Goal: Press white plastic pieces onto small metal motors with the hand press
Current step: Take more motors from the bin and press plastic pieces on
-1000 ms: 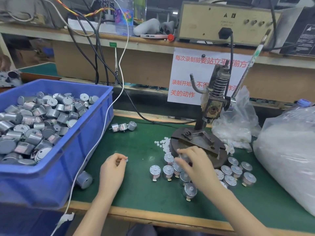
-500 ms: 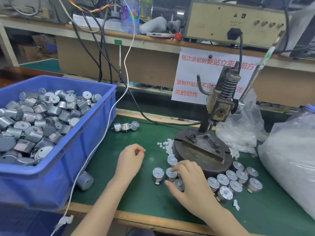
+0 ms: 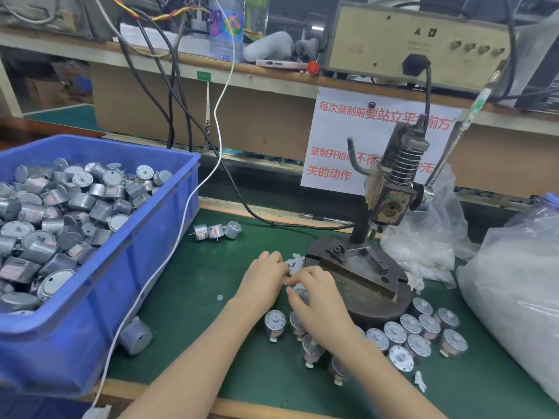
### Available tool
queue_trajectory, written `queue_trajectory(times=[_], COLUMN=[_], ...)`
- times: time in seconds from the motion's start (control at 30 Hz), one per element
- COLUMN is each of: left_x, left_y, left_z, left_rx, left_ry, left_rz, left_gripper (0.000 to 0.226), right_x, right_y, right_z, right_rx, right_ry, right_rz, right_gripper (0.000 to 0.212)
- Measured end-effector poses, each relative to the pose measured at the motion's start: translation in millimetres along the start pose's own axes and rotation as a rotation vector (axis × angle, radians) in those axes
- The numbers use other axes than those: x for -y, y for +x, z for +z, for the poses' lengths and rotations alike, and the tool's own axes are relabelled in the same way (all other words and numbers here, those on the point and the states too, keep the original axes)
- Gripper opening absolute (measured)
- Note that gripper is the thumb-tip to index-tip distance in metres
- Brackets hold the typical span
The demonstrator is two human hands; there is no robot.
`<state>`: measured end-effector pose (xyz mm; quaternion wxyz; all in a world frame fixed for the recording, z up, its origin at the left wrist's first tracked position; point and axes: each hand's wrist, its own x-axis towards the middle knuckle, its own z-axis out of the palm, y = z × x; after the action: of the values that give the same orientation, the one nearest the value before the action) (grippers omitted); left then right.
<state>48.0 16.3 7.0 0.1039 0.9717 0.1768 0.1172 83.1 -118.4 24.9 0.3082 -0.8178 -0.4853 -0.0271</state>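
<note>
Left hand (image 3: pixel 262 281) and right hand (image 3: pixel 318 302), fingers curled, sit close together at the white plastic pieces (image 3: pixel 295 263) beside the hand press (image 3: pixel 361 278); grip cannot be determined.

White pieces (image 3: pixel 295 263) half-hidden, blue bin (image 3: pixel 121 297) cropped — left edge

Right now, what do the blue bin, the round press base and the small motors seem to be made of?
Blue bin: likely moulded plastic, uniform colour, smooth with soft sheen. Press base: dark metal, probably iron or steel, dull, worn and stained. Motors: silvery metal cans, shiny, catching the light.
</note>
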Motion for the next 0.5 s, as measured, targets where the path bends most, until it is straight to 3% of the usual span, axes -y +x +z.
queue_trajectory(times=[0.2, 0.5], left_x=[8.7, 12.5], left_y=[-12.5, -19.8], left_z=[7.4, -1.0], left_rx=[-0.098, -0.098], left_ry=[-0.047, -0.242], left_rz=[-0.070, -0.187], left_gripper=[0.018, 0.006], right_x=[-1.9, 11.7], right_y=[3.5, 23.6], right_z=[1.7, 7.5], right_rx=[-0.024, -0.008], right_ry=[0.002, 0.029], right_rz=[-0.029, -0.050], right_gripper=[0.017, 0.018])
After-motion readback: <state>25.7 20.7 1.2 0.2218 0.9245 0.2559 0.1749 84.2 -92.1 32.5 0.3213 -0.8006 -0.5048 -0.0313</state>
